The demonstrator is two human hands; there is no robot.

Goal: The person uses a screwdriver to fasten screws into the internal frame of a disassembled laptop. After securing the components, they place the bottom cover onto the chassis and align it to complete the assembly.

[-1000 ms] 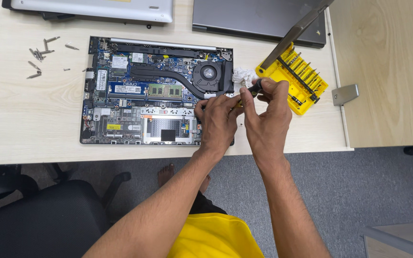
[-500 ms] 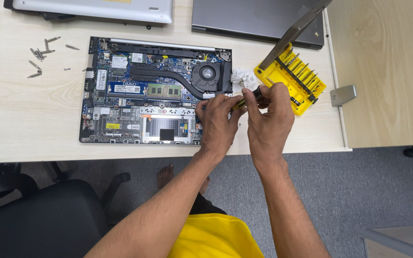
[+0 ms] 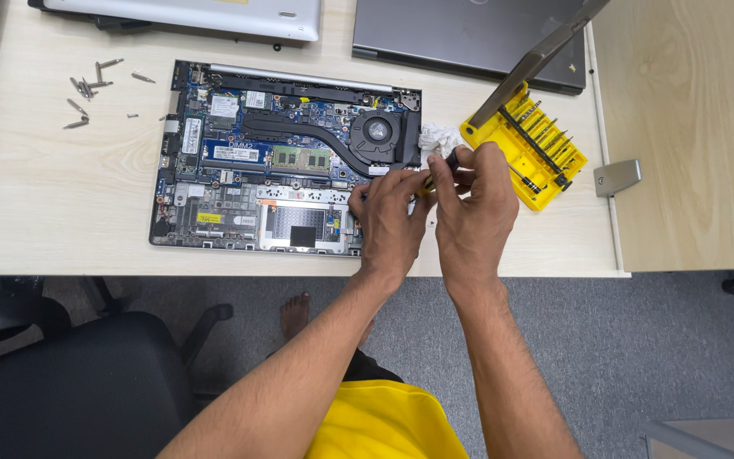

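We hold a small screwdriver point(image 3: 450, 161) in the middle of the frame, over the open laptop's point(image 3: 282, 161) right edge on the desk point(image 3: 53, 221). Our right hand point(image 3: 473, 204) pinches its handle; our left hand point(image 3: 392, 217) pinches the tip, steadying it. The yellow bit case point(image 3: 537, 144) sits close, easy to reach.

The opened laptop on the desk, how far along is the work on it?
Done: the laptop lies with its boards bare, and loose screws lie at its left. In hand: both hands, left hand and right hand, hold a small screwdriver beside the yellow bit case. Left: the fan remains mounted.
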